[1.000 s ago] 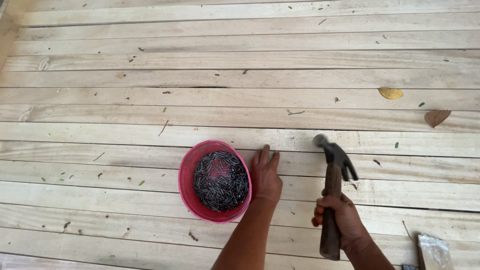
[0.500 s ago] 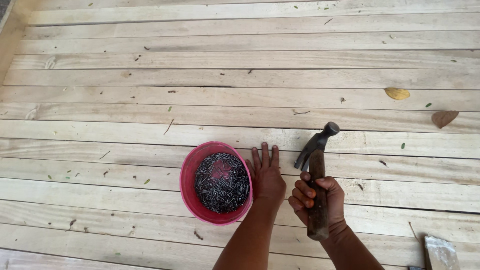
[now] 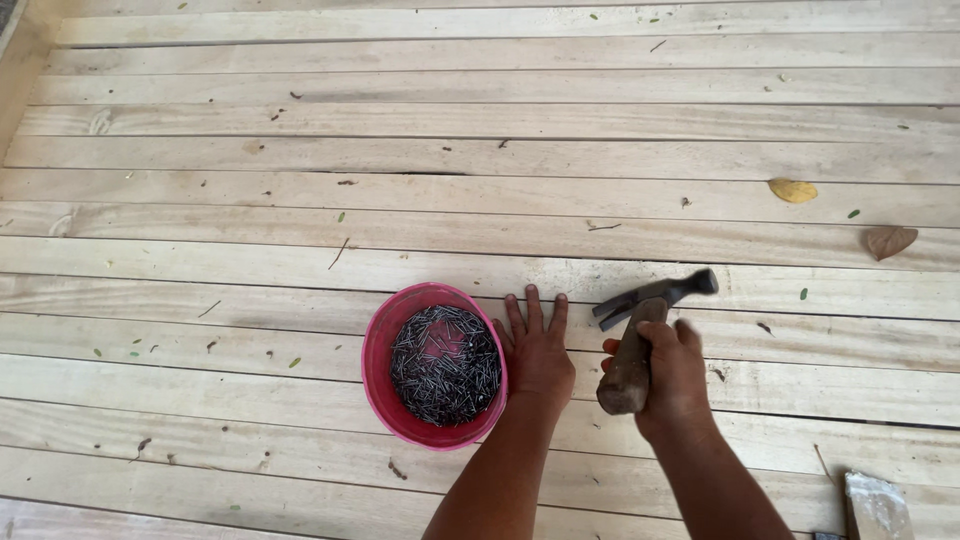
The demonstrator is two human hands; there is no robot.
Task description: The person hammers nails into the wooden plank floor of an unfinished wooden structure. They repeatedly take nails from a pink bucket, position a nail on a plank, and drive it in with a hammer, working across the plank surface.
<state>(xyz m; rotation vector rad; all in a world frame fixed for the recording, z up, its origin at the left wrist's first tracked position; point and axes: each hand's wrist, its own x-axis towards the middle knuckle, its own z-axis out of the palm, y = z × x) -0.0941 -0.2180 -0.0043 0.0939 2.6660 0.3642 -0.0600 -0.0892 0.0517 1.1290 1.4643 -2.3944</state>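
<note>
My right hand (image 3: 675, 375) is fisted tight on the claw hammer (image 3: 640, 335), head raised over the planks (image 3: 300, 265) w/ no strike landed, left hand (image 3: 538, 350) flat & empty just right of the pink nail bowl (image 3: 385, 345); can't see any nail set, so nailing's all left.

Floor planks (image 3: 500, 120): pale, matt, rough-sawn wood. Bowl (image 3: 380, 345): pink, smooth plastic. Nails (image 3: 445, 365): dark, dull metal. Hammer (image 3: 640, 335): dark metal head, worn wooden handle.
</note>
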